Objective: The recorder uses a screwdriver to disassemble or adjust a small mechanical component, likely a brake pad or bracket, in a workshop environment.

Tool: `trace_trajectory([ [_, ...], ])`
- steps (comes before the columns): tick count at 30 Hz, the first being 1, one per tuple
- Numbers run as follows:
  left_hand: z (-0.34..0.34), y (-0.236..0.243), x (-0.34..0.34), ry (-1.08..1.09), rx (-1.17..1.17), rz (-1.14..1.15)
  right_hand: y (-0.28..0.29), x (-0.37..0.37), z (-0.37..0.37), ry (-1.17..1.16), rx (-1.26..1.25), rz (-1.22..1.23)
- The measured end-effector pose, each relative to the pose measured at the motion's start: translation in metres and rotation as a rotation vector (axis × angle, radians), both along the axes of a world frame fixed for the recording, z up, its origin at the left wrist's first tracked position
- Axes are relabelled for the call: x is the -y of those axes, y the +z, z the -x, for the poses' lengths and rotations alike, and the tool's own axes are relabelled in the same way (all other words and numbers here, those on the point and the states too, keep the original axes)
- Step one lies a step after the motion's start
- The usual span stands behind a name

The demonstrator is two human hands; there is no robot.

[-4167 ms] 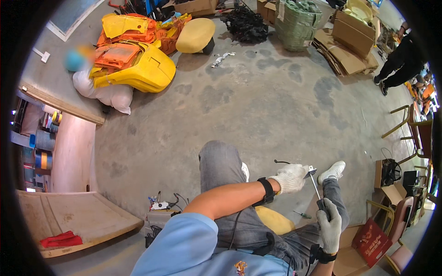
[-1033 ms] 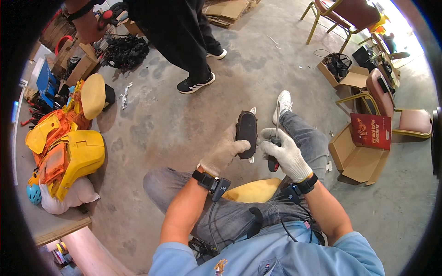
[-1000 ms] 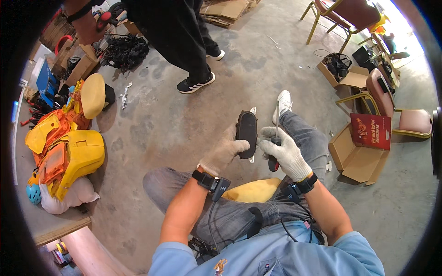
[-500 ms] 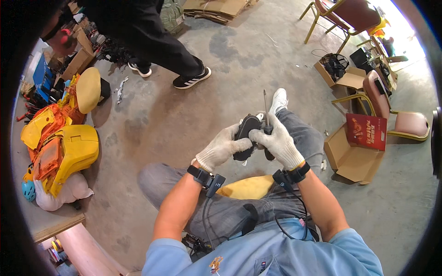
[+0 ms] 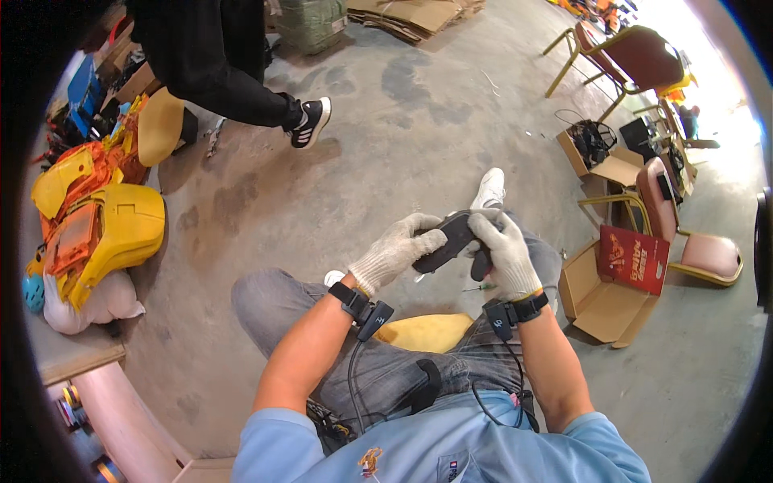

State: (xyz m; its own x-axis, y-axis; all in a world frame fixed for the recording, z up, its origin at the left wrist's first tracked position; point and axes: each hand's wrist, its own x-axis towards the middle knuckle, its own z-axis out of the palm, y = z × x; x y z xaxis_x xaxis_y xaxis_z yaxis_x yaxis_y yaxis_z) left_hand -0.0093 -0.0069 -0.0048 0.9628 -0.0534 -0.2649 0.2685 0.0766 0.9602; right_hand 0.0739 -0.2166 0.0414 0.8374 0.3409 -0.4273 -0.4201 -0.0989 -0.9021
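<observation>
Both my hands wear whitish knitted gloves. My left hand (image 5: pixel 403 251) is closed on the near-left end of a black oblong casing (image 5: pixel 448 243), held tilted in front of my lap. My right hand (image 5: pixel 506 256) has its thumb and fingertips at the casing's far-right end. A dark rounded screwdriver handle (image 5: pixel 481 263) sits against the right palm, below the fingers. The screwdriver's shaft is not clear to see; a small thin greenish thing (image 5: pixel 479 287) shows just below the handle.
A yellow pad (image 5: pixel 427 332) lies between my legs. Yellow and orange plastic shells (image 5: pixel 121 229) are heaped at left. An open cardboard box (image 5: pixel 600 298) with a red box (image 5: pixel 634 262) and padded chairs (image 5: pixel 704 256) stand at right. Another person's black-clad legs (image 5: pixel 217 72) are at far left.
The black casing has turned in my hands and shows a smoother, flatter side. The screwdriver's upright shaft no longer shows above my right hand. The other person has stepped farther off to the left.
</observation>
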Motion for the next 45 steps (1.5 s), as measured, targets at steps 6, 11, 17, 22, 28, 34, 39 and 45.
trace_trajectory([
  [6, -0.002, 0.005, -0.005, 0.061, -0.237, 0.349, -0.012, 0.028, -0.01, -0.248, -0.076, -0.177],
  [11, -0.003, 0.003, -0.007, 0.086, -0.133, 0.343, -0.02, 0.035, -0.006, -0.252, -0.082, -0.159],
  [17, -0.005, -0.008, -0.011, 0.21, -0.114, 0.362, -0.017, 0.035, 0.003, -0.182, -0.067, -0.17],
  [22, -0.005, -0.014, -0.014, 0.171, -0.058, 0.425, -0.012, 0.036, 0.007, -0.068, -0.023, -0.173],
  [28, -0.005, -0.007, -0.012, -0.021, -0.045, 0.493, -0.005, 0.034, 0.003, -0.106, 0.003, -0.098],
  [34, 0.001, 0.006, -0.007, -0.232, -0.174, 0.244, 0.023, 0.028, 0.004, 0.077, 0.129, 0.024],
  [39, 0.003, 0.005, 0.002, -0.203, -0.289, -0.471, 0.048, 0.02, 0.006, 0.353, 0.339, 0.363],
  [45, 0.013, 0.007, 0.019, -0.251, 0.155, -0.236, 0.06, 0.012, 0.016, 0.499, 0.391, 0.461],
])
